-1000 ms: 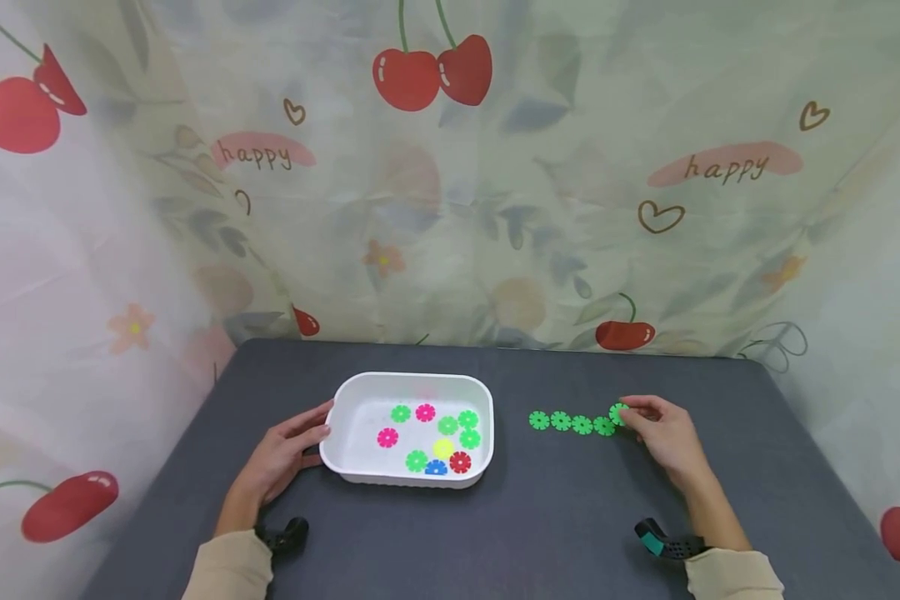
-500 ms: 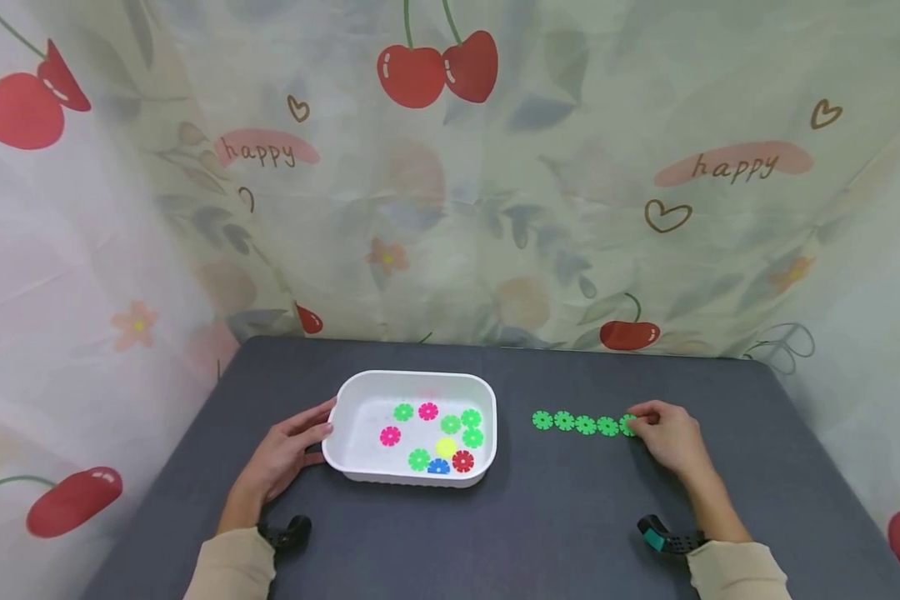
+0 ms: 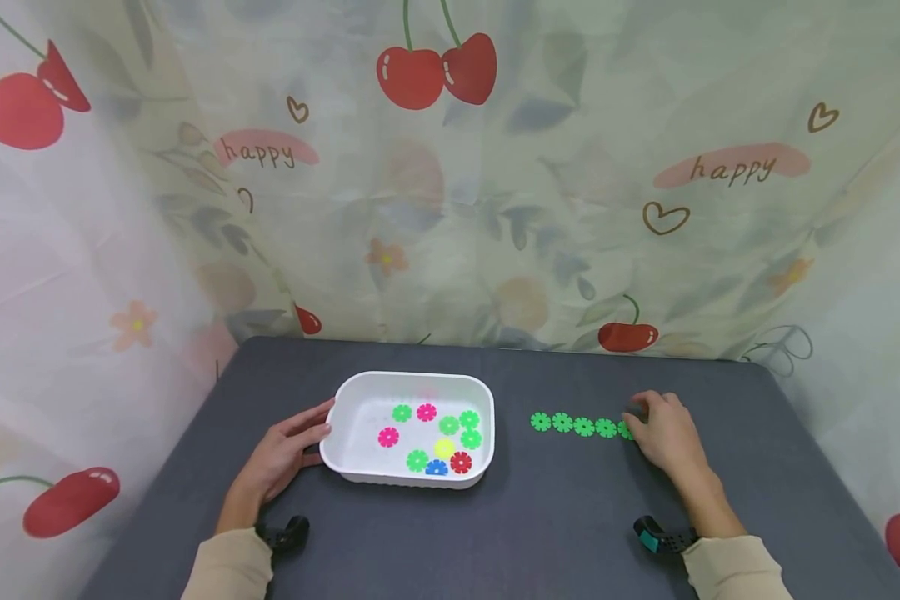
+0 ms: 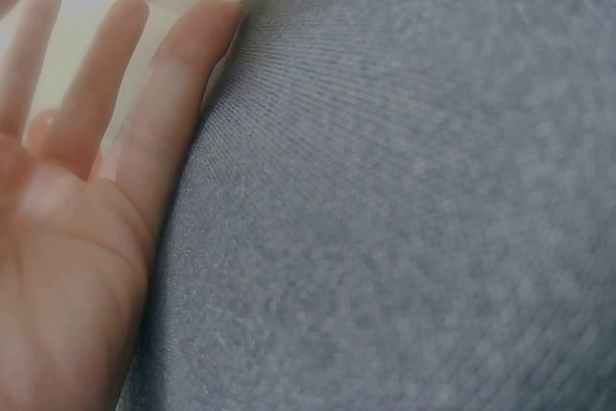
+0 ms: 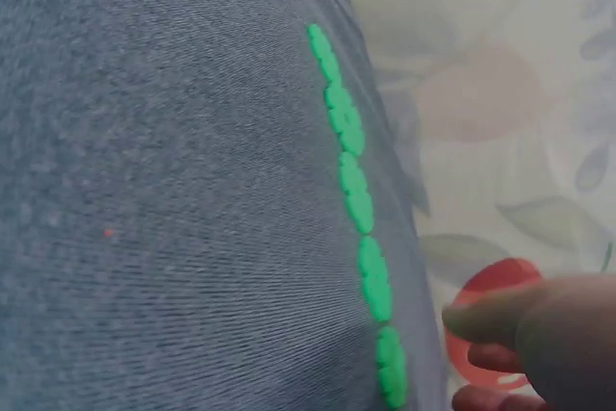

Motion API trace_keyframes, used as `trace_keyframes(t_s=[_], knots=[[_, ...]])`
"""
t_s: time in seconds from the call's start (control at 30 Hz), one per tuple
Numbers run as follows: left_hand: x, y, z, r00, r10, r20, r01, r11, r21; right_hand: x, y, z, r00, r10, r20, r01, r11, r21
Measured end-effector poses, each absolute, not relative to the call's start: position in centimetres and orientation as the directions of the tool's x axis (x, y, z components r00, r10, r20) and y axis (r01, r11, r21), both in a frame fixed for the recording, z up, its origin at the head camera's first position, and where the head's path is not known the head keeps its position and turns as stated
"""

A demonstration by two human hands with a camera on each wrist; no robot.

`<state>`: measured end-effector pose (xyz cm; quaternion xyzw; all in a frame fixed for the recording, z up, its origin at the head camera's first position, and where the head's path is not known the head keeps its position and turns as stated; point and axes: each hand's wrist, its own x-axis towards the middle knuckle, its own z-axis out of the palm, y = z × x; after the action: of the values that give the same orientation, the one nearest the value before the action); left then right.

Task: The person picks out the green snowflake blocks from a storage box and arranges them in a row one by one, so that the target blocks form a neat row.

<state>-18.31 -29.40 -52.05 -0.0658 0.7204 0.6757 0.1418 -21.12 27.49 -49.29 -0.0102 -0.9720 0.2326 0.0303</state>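
Note:
Several bright green notched plastic discs (image 3: pixel 584 427) lie in a row on the dark table, running right from beside the tray. At the row's right end, the last green disc (image 5: pixel 390 368) is partly covered by my right hand (image 3: pixel 666 429) in the head view. The right wrist view shows that hand's fingertips (image 5: pixel 467 320) apart from the disc, with nothing between them. My left hand (image 3: pixel 288 450) rests against the left end of a white tray (image 3: pixel 360 396). Its fairly straight fingers (image 4: pixel 135 132) touch the tray's outer wall.
Loose discs lie in the tray: several green, two pink (image 3: pixel 388 437), one yellow (image 3: pixel 444 448), one red (image 3: pixel 461 462) and one blue (image 3: pixel 437 468). Behind the table (image 3: pixel 420 542) hangs a cherry-print curtain (image 3: pixel 450 208). Each wrist wears a black band (image 3: pixel 671 537).
My right hand brought a green disc down to the row's right end, let it go and lifted slightly. My left hand stayed at the tray.

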Motion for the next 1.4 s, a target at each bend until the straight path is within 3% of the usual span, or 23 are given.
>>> trace_keyframes(t_s=[0.23,0.5,1.4], knots=[[-18.2,-29.4,-51.9,-0.951,0.095,-0.296,-0.288,0.085,0.954,-21.1,26.5,-48.3,-0.998,0.012,0.064,-0.019,0.884,-0.467],[-18.2,-29.6,-52.0,-0.950,0.098,-0.296,-0.287,0.096,0.953,-21.4,25.3,-46.8,-0.988,-0.042,0.148,-0.097,0.917,-0.386],[-18.3,-29.6,-52.0,-0.947,0.113,-0.300,-0.290,0.098,0.952,-23.2,17.9,-43.7,-0.958,-0.267,0.102,-0.284,0.930,-0.234]])
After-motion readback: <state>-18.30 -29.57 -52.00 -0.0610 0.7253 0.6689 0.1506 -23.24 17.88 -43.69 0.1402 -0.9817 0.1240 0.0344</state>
